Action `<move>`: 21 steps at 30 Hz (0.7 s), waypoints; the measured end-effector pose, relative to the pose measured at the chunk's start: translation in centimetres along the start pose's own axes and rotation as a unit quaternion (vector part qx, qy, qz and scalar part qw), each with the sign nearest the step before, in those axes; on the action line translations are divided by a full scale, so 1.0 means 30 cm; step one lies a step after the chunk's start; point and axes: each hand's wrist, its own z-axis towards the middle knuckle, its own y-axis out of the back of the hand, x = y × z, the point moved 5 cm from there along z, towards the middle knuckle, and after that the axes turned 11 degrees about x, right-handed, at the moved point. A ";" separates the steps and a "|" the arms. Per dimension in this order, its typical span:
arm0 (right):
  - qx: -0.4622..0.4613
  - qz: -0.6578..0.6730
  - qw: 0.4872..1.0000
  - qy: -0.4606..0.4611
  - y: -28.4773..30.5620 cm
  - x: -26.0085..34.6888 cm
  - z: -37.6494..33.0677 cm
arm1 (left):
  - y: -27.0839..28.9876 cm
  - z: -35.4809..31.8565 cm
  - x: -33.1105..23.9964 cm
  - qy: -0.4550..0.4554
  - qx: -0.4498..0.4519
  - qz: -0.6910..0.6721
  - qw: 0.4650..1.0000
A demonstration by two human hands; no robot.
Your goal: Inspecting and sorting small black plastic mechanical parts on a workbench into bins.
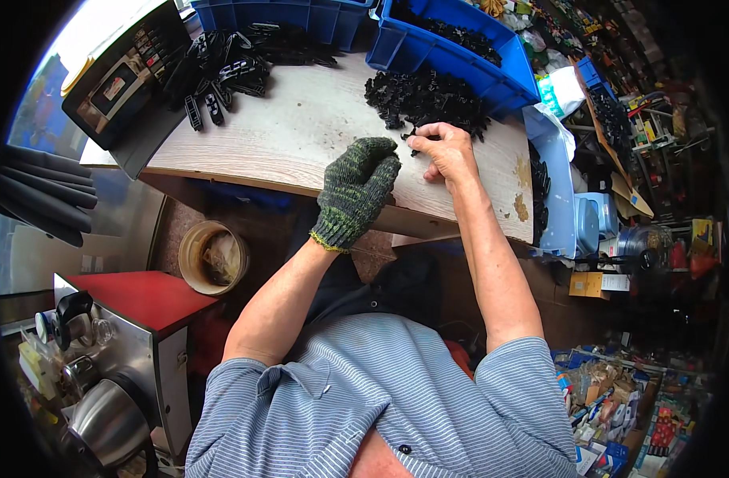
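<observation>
My left hand (356, 191), in a dark green and black knitted glove, is closed above the front edge of the table. Its curled fingers hide whatever they may hold. Just to its right, my bare right hand (448, 155) pinches a small black part (413, 146) between thumb and fingers. That part is at the near edge of a heap of small black parts (420, 95); its exact shape is too small to make out. Farther left on the table lies a pile of longer black slotted pieces (237, 72), two of them apart from the rest.
Blue bins (460, 48) stand along the table's far side, one holding more black parts. A tablet in a dark case (117, 88) leans at the left. Below are a bucket (213, 256) and a red-topped cabinet (137, 295). A pale blue tub (557, 199) adjoins the table's right side.
</observation>
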 end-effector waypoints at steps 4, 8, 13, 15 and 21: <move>0.001 -0.030 0.999 -0.014 -0.004 0.005 0.006 | -0.003 0.001 0.009 0.003 0.006 0.014 1.000; 0.002 -0.033 0.999 -0.008 -0.019 0.011 0.003 | 0.002 -0.002 0.018 -0.015 -0.002 0.006 1.000; -0.011 0.024 0.999 0.037 -0.001 -0.006 -0.011 | 0.007 0.032 0.022 0.016 0.005 -0.026 1.000; -0.010 0.030 0.998 0.059 0.010 -0.010 -0.028 | 0.007 0.045 0.012 0.089 0.012 -0.107 0.990; 0.137 0.116 0.976 0.125 -0.069 -0.008 -0.092 | 0.024 0.101 0.008 0.139 0.036 -0.117 0.983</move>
